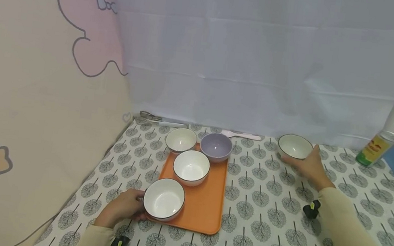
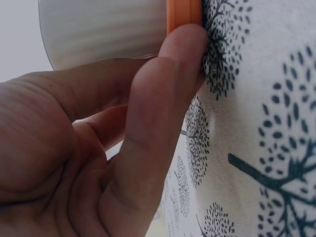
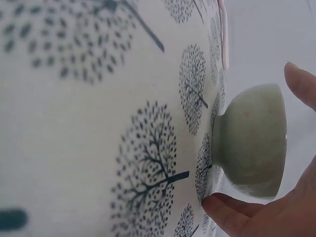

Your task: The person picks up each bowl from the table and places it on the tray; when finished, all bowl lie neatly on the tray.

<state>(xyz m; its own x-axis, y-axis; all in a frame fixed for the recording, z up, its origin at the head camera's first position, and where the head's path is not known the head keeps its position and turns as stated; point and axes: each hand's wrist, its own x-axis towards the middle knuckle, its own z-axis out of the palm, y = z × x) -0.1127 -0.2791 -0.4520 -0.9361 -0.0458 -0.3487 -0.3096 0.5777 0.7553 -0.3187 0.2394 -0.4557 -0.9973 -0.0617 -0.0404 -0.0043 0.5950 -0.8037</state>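
At the tray's near left corner, my left hand [image 1: 127,205] has its fingertips against the edge of the orange tray [image 1: 207,206]. Right beside it a white dark-rimmed bowl [image 1: 164,198] sits on that corner. The left wrist view shows a fingertip [image 2: 185,42] at the tray's orange rim, under the bowl's wall. Farther right, my right hand [image 1: 308,164] is spread about a pale bowl [image 1: 295,146] standing upright on the cloth. In the right wrist view, fingers [image 3: 227,210] lie low beside this bowl and the thumb stands apart near its rim.
Toward the tray's far end are another white bowl [image 1: 191,167], a purple bowl [image 1: 216,147] and a cream bowl [image 1: 181,140]. A whisk [image 1: 150,115] and a pale pink utensil [image 1: 241,135] lie along the back. A yellow-green can [image 1: 377,148] stands at the back right.
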